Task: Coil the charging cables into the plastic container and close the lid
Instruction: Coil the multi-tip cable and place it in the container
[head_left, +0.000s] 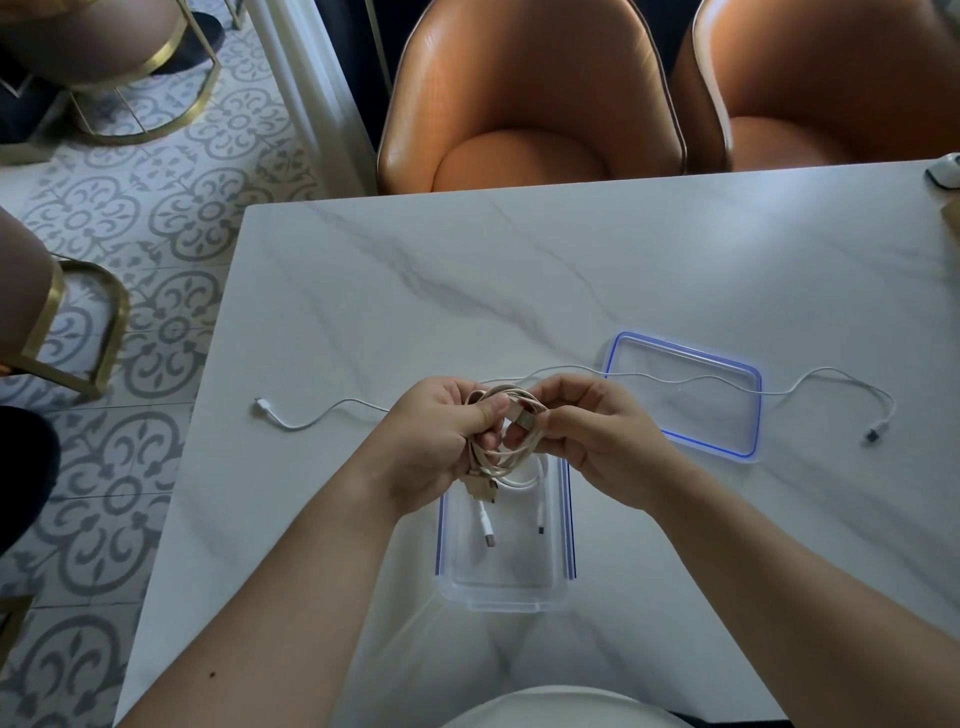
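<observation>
soft daylight fills the room, bright and even. the marble table (571, 270) shines pale, with a faint bluish glare toward its far right. the forearms throw only weak shadows near the bottom edge. the wide lens bows the table's edges and the tiled floor (156, 218). focus is slightly soft throughout.

You have a cream cable (506, 434) bunched in loose loops above the container (501, 587), two plug ends dangling into it. The container is clear with blue trim, open, near the table's near edge. Its lid (685, 397) lies flat just right of it. A white cable (727, 387) stretches uncoiled across the lid.
</observation>
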